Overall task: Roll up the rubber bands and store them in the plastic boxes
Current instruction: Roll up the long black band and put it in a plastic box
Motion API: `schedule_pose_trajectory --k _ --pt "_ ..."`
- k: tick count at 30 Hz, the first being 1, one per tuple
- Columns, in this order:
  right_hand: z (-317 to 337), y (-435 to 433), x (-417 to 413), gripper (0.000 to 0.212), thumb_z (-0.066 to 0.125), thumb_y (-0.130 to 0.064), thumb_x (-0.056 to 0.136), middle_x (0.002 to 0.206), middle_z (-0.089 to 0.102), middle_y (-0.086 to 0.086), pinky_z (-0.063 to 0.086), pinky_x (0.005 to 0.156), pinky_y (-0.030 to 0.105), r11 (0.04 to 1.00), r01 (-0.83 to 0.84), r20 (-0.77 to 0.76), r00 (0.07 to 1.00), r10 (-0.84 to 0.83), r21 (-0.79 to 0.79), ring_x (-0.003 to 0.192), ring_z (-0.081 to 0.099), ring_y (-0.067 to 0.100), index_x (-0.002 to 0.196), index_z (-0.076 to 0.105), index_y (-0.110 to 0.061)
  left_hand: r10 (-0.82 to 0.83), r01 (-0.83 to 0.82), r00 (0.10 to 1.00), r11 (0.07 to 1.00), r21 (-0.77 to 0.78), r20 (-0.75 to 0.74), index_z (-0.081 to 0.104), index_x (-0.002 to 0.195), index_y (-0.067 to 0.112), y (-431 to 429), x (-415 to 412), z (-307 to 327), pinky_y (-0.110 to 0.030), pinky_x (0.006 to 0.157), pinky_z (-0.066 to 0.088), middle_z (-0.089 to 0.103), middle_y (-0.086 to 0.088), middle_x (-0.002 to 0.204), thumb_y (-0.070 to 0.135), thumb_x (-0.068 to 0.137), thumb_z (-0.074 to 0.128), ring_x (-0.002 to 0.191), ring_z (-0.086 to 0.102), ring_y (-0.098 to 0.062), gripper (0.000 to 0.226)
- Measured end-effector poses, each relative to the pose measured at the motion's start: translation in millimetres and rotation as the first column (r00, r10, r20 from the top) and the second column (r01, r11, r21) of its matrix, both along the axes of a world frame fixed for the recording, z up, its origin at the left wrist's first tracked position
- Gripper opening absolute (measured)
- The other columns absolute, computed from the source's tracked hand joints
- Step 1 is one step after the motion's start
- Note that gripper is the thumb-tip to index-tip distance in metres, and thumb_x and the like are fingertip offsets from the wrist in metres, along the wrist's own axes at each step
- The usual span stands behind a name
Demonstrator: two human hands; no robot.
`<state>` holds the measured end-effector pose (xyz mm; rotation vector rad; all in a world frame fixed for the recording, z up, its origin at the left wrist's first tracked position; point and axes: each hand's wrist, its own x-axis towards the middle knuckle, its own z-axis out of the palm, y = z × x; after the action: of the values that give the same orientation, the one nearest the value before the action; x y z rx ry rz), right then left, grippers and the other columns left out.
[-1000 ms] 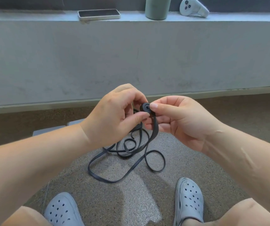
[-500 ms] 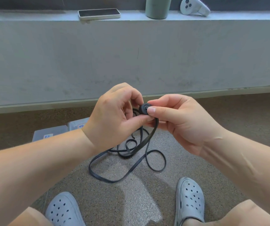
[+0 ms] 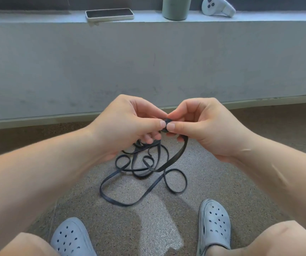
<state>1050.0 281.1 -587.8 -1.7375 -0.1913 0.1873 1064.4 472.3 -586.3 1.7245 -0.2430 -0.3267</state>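
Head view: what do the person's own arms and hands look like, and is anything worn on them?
Both forearms are bare to the frame edge, with no sleeves in view. The left hand and right hand have no gloves, rings, watch or wristbands that show. The thumbnails are short and unpainted. No cables or markings are visible.

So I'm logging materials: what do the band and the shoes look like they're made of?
The band looks like matte black rubber: a flat strip that flops into loose loops. The shoes look like moulded pale grey foam or soft plastic, smooth and dotted with holes; which one is unclear.
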Motion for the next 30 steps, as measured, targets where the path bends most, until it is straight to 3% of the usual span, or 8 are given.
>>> schedule_pose_trajectory --k 3,7,11,16,21,23,27,30 --pt "-3 2 0 0.017 0.076 0.004 0.083 0.068 0.071 0.008 0.051 0.058 0.026 1.000 -0.013 -0.005 1.000 0.013 -0.019 0.062 0.066 0.013 0.083 0.065 -0.009 -0.010 0.011 0.999 0.999 0.035 -0.050 0.075 0.092 0.003 2 -2 6 -0.031 0.069 0.060 0.077 -0.014 0.081 -0.003 0.080 0.075 0.074 0.074 -0.022 0.013" --pt "-2 5 0 0.016 0.077 0.003 0.082 0.072 0.072 0.018 0.053 0.058 0.026 1.000 0.013 -0.021 1.000 -0.013 0.023 0.064 0.068 0.020 0.083 0.062 -0.004 0.052 -0.054 0.994 0.998 -0.015 -0.094 0.074 0.098 0.003 2 -5 10 -0.027 0.068 0.060 0.074 -0.015 0.078 -0.009 0.083 0.072 0.072 0.074 -0.023 0.020" --pt "1 6 -1 0.013 0.074 0.002 0.083 0.078 0.074 0.023 0.060 0.070 0.044 0.990 0.056 -0.077 0.996 -0.047 0.130 0.070 0.071 0.032 0.088 0.062 0.000 0.127 -0.135 0.987 0.987 -0.083 -0.096 0.075 0.093 0.003 -2 -6 9 -0.028 0.070 0.061 0.077 -0.017 0.083 -0.009 0.084 0.070 0.071 0.074 -0.021 0.016" --pt "1 10 -4 0.014 0.079 0.002 0.079 0.082 0.075 0.023 0.057 0.085 0.063 0.988 0.122 -0.050 0.992 -0.117 0.098 0.076 0.073 0.037 0.079 0.071 -0.010 0.221 -0.234 0.970 0.960 -0.154 -0.102 0.073 0.088 0.007 -6 -8 5 -0.027 0.071 0.060 0.076 -0.008 0.075 -0.011 0.085 0.068 0.063 0.071 -0.015 0.018" --pt "-3 13 -7 0.015 0.080 -0.001 0.080 0.081 0.075 0.023 0.052 0.082 0.071 0.979 0.185 0.007 0.983 -0.186 0.087 0.078 0.070 0.044 0.071 0.076 -0.012 0.296 -0.324 0.944 0.916 -0.235 -0.148 0.073 0.090 0.006 -12 -10 2 -0.025 0.068 0.061 0.076 -0.009 0.078 -0.007 0.086 0.070 0.069 0.073 -0.019 0.014" --pt "-5 14 -8 0.011 0.079 -0.001 0.081 0.081 0.076 0.021 0.056 0.079 0.063 0.974 0.192 -0.005 0.981 -0.193 0.119 0.075 0.069 0.034 0.075 0.075 -0.008 0.311 -0.357 0.930 0.892 -0.278 -0.197 0.072 0.091 0.006 -15 -13 1 -0.021 0.064 0.059 0.076 -0.010 0.079 -0.006 0.086 0.070 0.068 0.073 -0.018 0.013" --pt "-10 15 -11 0.008 0.076 0.004 0.081 0.070 0.075 0.007 0.052 0.058 0.020 0.952 0.200 -0.008 0.979 -0.203 0.230 0.060 0.069 0.011 0.080 0.071 -0.001 0.311 -0.381 0.917 0.868 -0.317 -0.251 0.070 0.092 0.008 -20 -18 -2 -0.021 0.061 0.056 0.076 -0.010 0.080 -0.003 0.087 0.070 0.067 0.072 -0.017 0.012" --pt "-14 17 -12 0.008 0.076 0.006 0.081 0.063 0.071 -0.001 0.046 0.056 0.013 0.936 0.220 -0.009 0.974 -0.226 0.277 0.051 0.060 0.003 0.083 0.069 0.003 0.313 -0.387 0.915 0.859 -0.335 -0.255 0.070 0.091 0.009 -22 -20 -4 -0.022 0.059 0.053 0.074 -0.009 0.076 -0.001 0.087 0.071 0.063 0.069 -0.015 0.011"
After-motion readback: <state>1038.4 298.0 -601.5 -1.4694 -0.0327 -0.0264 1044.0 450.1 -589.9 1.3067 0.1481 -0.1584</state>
